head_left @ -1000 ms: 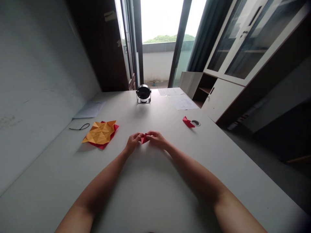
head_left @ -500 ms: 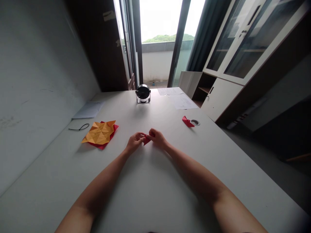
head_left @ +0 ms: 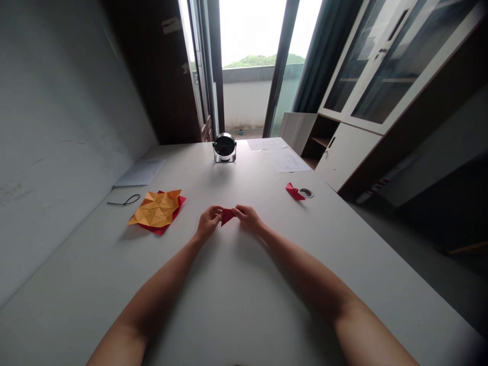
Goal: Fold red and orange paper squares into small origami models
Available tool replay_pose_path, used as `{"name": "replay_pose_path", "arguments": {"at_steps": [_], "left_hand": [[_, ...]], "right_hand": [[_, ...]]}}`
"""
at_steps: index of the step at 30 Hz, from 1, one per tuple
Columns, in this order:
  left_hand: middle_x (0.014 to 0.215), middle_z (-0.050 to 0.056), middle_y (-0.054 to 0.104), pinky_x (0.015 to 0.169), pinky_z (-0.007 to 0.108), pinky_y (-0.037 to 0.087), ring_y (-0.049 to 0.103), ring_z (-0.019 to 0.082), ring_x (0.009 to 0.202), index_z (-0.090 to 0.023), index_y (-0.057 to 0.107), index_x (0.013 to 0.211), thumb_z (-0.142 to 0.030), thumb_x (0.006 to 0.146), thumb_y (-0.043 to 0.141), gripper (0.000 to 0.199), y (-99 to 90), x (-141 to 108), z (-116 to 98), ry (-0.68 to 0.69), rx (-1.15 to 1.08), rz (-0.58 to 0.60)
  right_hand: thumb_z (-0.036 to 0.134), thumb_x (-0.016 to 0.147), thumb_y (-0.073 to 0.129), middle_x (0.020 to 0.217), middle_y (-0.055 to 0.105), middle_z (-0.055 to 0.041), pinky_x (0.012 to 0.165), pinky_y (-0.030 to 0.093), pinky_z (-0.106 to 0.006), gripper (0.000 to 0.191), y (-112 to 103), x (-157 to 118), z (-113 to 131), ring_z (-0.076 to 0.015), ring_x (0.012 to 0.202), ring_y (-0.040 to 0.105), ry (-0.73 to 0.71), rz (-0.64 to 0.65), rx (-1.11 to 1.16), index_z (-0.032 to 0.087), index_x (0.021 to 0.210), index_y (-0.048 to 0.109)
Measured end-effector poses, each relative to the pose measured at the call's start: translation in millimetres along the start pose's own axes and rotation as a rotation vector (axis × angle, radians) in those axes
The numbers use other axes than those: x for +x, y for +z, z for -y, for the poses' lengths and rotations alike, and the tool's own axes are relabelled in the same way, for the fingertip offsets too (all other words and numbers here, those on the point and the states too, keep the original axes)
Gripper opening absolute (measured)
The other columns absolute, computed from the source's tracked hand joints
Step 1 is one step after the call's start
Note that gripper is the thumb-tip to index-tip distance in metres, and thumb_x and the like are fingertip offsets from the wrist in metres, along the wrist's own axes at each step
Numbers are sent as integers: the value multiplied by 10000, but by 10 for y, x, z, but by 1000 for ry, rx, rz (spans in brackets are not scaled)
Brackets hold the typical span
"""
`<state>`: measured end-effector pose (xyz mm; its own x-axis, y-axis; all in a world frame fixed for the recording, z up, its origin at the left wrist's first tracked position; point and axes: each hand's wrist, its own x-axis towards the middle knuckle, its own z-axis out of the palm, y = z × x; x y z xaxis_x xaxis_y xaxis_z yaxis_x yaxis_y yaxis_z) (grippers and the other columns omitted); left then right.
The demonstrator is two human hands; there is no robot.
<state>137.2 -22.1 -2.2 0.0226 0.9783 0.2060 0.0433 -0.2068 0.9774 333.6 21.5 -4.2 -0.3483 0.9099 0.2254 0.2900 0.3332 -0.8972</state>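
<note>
A small folded piece of red paper (head_left: pixel 227 216), roughly triangular with a point hanging downward, is stretched between my two hands over the middle of the white table. My left hand (head_left: pixel 209 222) pinches its left edge between thumb and fingers. On the other side, my right hand (head_left: pixel 247 217) grips the right corner, thumb and forefinger pressed together. Parts of the paper are hidden behind the fingers. To the left lies a creased orange paper sheet (head_left: pixel 157 209) on top of creased red paper (head_left: pixel 160 231).
A folded red paper piece (head_left: pixel 295 191) touches or nearly touches a roll of tape (head_left: pixel 306 193) at right. A small round black-and-silver device (head_left: pixel 224 146) stands at the back. A black cable tie loop (head_left: pixel 127 200) and paper sheets (head_left: pixel 139 173) lie near the left wall.
My hands have drawn slightly apart, the left one shifting a little left. More of the red paper now shows between them, and the right fingers have straightened along it.
</note>
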Motion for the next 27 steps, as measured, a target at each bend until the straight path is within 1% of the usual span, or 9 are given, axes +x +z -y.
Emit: {"name": "replay_pose_path", "arguments": {"at_steps": [5,9,12,15,21,27], "left_hand": [[905,75,716,707,287,532,664,174,782,-144,649,1035,-427,829,659,351,10,-18,-11,-23,0,-21],[903,82,730,727,297,529,674,194,810,-141,662,1078,-465,817,673,416,16,-28,-28,-40,21,4],[871,78,737,713,289,517,670,190,778,-143,705,1001,-483,828,653,386,15,-36,-37,-37,73,27],[824,70,735,676,277,503,655,182,730,-142,728,917,-491,833,641,369,12,-40,-30,-29,123,22],[821,56,729,663,263,489,639,172,720,-152,723,922,-486,860,606,360,2,-32,-1,-13,134,-9],[797,51,722,647,262,475,631,174,707,-154,728,907,-473,868,590,350,-19,-15,29,-27,168,-7]], "right_hand": [[545,835,544,570,379,46,523,251,-236,412,7,-3,-26,-107,555,317,-17,-2,-22,193,626,498],[543,844,543,574,371,46,524,250,-233,415,6,-18,3,-107,562,318,-45,11,-46,191,629,494],[518,856,543,574,368,48,527,252,-231,402,7,-35,33,-104,564,320,-81,30,-75,189,631,490],[499,860,544,570,371,49,528,252,-231,396,15,-43,42,-101,559,319,-92,31,-99,186,626,484],[516,882,515,559,343,53,512,226,-236,420,14,-26,24,-99,547,294,-51,-15,-33,187,625,464],[514,867,544,561,321,56,509,215,-237,442,-6,-19,23,-94,548,268,-78,-27,-46,188,596,420]]}}
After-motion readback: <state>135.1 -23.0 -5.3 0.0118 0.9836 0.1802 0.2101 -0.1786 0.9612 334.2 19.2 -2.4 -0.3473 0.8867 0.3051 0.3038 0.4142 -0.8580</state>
